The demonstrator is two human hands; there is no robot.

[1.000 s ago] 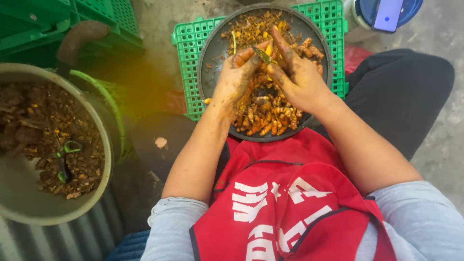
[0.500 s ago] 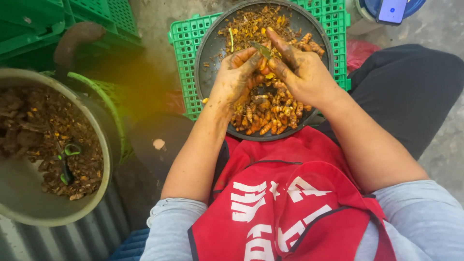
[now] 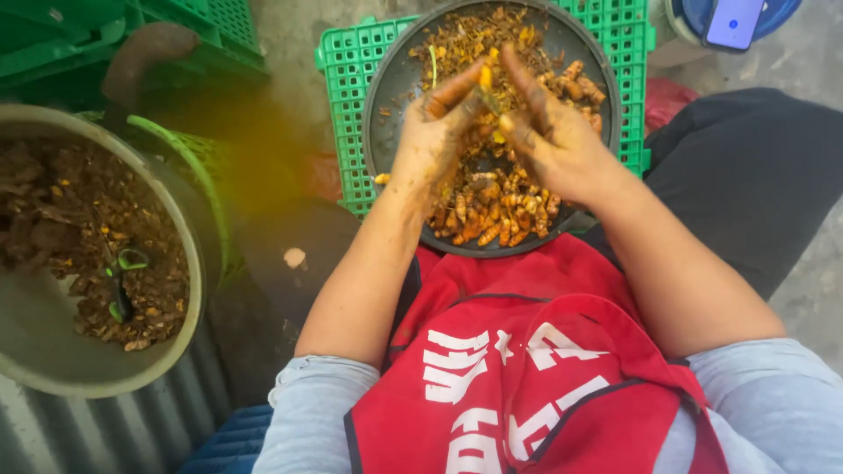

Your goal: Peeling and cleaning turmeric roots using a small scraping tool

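Note:
A round dark pan (image 3: 391, 92) rests on a green plastic crate (image 3: 347, 75) in front of my lap. It holds several orange turmeric roots (image 3: 496, 219) and peel scraps. Both hands are raised over the pan's middle. My left hand (image 3: 435, 132) and my right hand (image 3: 553, 136) pinch one small yellow-orange turmeric piece (image 3: 486, 83) between their fingertips. Both hands are stained with dirt. Whether a blade is in either hand is hidden.
A large grey tub (image 3: 53, 360) with brown peelings and a small green-handled tool (image 3: 123, 281) stands at my left. More green crates (image 3: 79, 35) are at the top left. A blue lid with a phone (image 3: 733, 19) lies at the top right. A red apron covers my lap.
Both hands have lifted slightly and drawn together at the fingertips, and the small turmeric piece now shows between them. The pan and tub have not moved.

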